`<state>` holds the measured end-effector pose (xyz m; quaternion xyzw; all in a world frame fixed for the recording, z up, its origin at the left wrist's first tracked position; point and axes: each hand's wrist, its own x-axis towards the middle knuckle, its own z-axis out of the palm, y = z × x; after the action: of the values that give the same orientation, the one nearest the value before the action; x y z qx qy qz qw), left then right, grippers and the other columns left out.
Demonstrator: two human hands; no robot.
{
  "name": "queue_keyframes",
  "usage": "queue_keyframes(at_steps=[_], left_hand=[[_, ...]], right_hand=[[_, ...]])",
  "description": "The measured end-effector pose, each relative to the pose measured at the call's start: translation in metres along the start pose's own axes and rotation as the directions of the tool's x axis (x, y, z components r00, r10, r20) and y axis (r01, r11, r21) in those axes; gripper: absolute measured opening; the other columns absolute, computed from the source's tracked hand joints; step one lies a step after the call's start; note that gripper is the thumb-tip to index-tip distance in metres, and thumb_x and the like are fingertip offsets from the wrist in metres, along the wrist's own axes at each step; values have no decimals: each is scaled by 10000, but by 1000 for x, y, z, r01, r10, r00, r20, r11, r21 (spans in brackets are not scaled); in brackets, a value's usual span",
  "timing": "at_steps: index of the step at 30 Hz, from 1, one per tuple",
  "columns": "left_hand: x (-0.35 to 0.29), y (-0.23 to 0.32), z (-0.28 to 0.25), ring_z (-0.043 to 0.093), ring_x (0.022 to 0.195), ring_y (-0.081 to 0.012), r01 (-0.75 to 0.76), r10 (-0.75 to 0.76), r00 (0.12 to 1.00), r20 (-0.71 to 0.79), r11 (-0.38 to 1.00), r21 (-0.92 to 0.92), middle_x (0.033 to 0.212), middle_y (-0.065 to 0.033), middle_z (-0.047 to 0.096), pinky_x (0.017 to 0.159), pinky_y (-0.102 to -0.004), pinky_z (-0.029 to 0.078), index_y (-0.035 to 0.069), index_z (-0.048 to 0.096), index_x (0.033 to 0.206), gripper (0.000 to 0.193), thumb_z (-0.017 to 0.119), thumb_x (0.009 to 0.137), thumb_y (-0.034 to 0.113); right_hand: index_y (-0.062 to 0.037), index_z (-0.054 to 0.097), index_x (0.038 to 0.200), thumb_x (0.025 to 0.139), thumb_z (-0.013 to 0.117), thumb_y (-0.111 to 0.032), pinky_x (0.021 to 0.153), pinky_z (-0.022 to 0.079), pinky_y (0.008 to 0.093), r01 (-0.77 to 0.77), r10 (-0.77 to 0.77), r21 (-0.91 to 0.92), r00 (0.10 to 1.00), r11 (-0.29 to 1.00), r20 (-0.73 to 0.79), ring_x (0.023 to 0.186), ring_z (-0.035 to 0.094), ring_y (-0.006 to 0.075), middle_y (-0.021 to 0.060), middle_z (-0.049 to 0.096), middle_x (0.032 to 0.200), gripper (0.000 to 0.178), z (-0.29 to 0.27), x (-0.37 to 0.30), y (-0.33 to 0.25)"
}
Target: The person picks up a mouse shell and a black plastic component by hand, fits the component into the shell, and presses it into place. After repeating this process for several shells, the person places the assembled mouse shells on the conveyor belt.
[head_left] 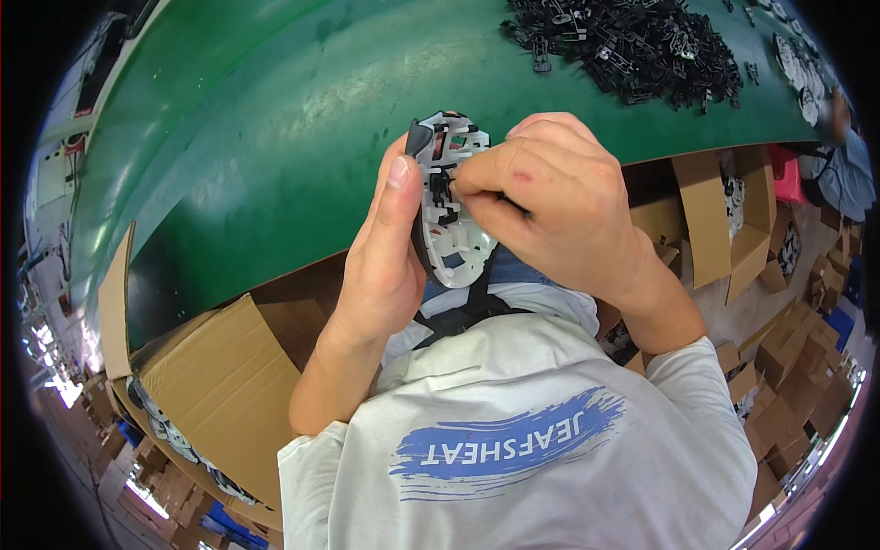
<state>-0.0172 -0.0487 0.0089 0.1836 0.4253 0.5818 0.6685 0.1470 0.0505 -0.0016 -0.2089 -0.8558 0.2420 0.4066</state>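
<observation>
My left hand (385, 247) is wrapped along the left side of an oval plastic shell (452, 252), white and ribbed inside with a dark outer edge. The shell is held upright in front of my chest, its ribbed inner side partly in view. Inside it sits a small black plastic part (442, 188). My right hand (559, 192) pinches at this black part, thumb and forefinger pressed together at the shell's right edge. Whether the part is fully seated cannot be made out.
A green table (302, 119) spreads in front of me. A heap of black plastic parts (632, 46) lies at its far right, with white shells (802, 78) beyond. Open cardboard boxes stand at left (220, 385) and right (706, 220). Another person (843, 165) is at the far right.
</observation>
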Motion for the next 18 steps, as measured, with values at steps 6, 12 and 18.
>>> queue_keyframes(at_steps=[6, 12, 18], left_hand=[[-7, 0, -7, 659, 1256, -190, 40, -11, 991, 131, 974, -221, 1407, -109, 658, 1069, -366, 547, 25, 461, 1565, 614, 329, 1185, 489], [-6, -3, 8, 660, 1280, -219, 81, -67, 993, 97, 986, -143, 1447, -127, 628, 1013, -378, 585, 29, 430, 1592, 650, 355, 1172, 519], [-8, -1, 9, 646, 1132, -134, 14, -1, 999, -54, 972, 235, 1329, -93, 649, 955, -324, 556, -6, 466, 1536, 554, 558, 990, -2]], right_hand=[[-77, 761, 1095, 846, 849, -96, 787, 565, 340, -122, 151, 188, 977, 975, -149, 962, 694, 196, 60, 723, 1055, 264, -14, -2, 1], [-26, 684, 1355, 911, 791, -58, 906, 551, 312, -533, 506, 434, 842, 726, 186, 1076, 661, 155, 61, 686, 1211, 458, -15, -6, -5], [-6, 665, 1366, 928, 779, 5, 980, 526, 292, -535, 546, 457, 829, 711, 120, 1100, 647, 121, 60, 654, 1274, 453, -14, -10, -3]])
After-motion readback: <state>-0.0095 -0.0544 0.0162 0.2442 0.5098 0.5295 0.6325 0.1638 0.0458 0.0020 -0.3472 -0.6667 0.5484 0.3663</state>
